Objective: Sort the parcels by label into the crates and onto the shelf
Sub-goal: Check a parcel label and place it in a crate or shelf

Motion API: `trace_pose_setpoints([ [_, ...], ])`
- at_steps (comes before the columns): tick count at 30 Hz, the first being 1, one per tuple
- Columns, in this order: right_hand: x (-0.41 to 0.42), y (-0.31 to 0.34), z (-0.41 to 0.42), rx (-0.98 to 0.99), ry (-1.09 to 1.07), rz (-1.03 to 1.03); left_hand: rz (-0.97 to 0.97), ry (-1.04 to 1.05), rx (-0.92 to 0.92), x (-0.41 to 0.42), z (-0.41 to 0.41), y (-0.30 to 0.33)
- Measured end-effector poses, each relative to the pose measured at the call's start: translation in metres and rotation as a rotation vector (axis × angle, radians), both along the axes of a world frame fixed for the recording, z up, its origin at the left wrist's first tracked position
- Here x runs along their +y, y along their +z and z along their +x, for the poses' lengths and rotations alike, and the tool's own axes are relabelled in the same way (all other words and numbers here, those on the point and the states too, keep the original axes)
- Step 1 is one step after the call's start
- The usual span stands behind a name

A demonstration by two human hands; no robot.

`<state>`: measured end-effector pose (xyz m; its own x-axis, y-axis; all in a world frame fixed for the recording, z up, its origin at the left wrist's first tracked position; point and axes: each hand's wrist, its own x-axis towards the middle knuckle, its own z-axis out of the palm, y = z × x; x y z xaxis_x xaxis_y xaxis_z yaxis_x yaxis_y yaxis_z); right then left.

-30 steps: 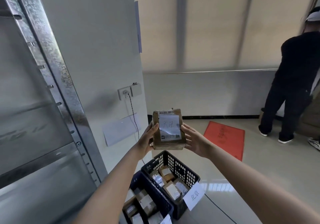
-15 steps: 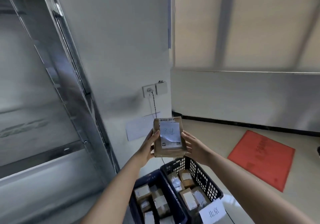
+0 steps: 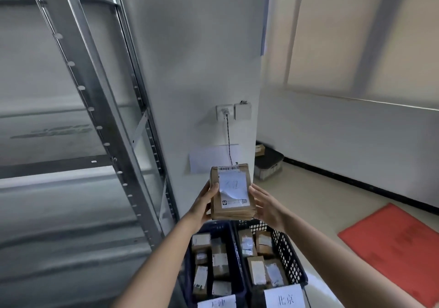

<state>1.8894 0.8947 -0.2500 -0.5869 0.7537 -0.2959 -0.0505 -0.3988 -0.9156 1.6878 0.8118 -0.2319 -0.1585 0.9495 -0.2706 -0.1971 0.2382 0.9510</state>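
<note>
A parcel is being held up for reading, above two crates.

The metal shelf point(image 3: 99, 122) is filling the left half of the frame. At the bottom centre, the dark blue crate point(image 3: 187, 260) and the black crate point(image 3: 288, 250) are standing side by side, touching, and both are being filled with small brown parcels; a paper sign is hanging on the front of each. Just above them the parcel point(image 3: 231, 192) is being clamped between the left hand point(image 3: 203, 204) and the right hand point(image 3: 266, 204), pressed on its two sides. Its white label is blurred and is peeling at the lower edge, so a misreading is probably being risked, and the parcel could be dropped into the wrong crate.
</note>
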Motion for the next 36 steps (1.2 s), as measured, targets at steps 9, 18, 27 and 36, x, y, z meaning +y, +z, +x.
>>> trace_pose_setpoints([
  [9, -0.001, -0.02, 0.0, -0.03, 0.101, -0.02, -0.021, 0.17, -0.008, -0.018, 0.004, -0.024],
  [18, 0.024, -0.024, -0.035, -0.061, 0.047, 0.026, -0.031, 0.085, -0.019, 0.021, -0.041, -0.035],
  [27, 0.055, -0.03, -0.069, -0.05, 0.012, -0.03, -0.034, 0.078, -0.04, 0.055, -0.074, -0.044],
  [36, 0.056, -0.055, -0.066, -0.046, 0.186, -0.076, -0.095, 0.27, -0.046, 0.023, -0.055, -0.056],
])
